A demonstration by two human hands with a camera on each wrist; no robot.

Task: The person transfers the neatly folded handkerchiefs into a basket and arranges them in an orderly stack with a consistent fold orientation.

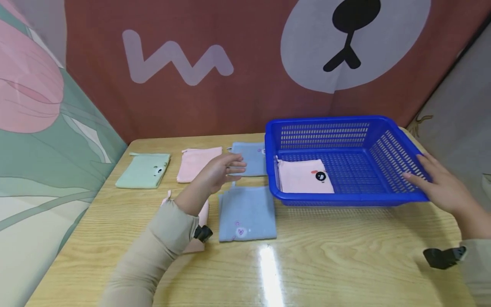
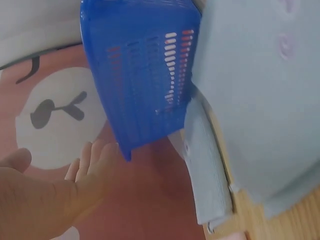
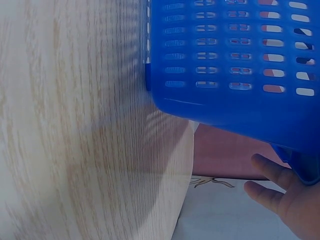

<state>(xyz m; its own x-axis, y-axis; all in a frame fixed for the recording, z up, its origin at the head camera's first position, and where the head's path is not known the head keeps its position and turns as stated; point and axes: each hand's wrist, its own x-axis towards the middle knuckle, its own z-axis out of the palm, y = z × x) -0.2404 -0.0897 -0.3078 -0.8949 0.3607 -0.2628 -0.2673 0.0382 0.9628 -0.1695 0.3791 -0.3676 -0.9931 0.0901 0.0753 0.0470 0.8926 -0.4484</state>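
Observation:
My left hand [image 1: 223,170], fingers straight and holding nothing, hovers between the back pink towel [image 1: 196,164] and the back blue towel [image 1: 249,160]. In the left wrist view this hand [image 2: 55,195] is left of the blue basket [image 2: 137,75]. At the basket's right end my right hand [image 1: 446,187] grips the rim, its thumb over the edge. A folded pink towel [image 1: 303,177] with a black face patch lies inside the basket, on the left. Nearer me is a folded blue towel [image 1: 247,213] with a small purple print.
A folded green towel [image 1: 142,170] lies at the table's left. My left forearm mostly covers another pink towel [image 1: 203,213]. The wooden table [image 1: 345,251] meets a brown printed curtain [image 1: 192,106] at the back.

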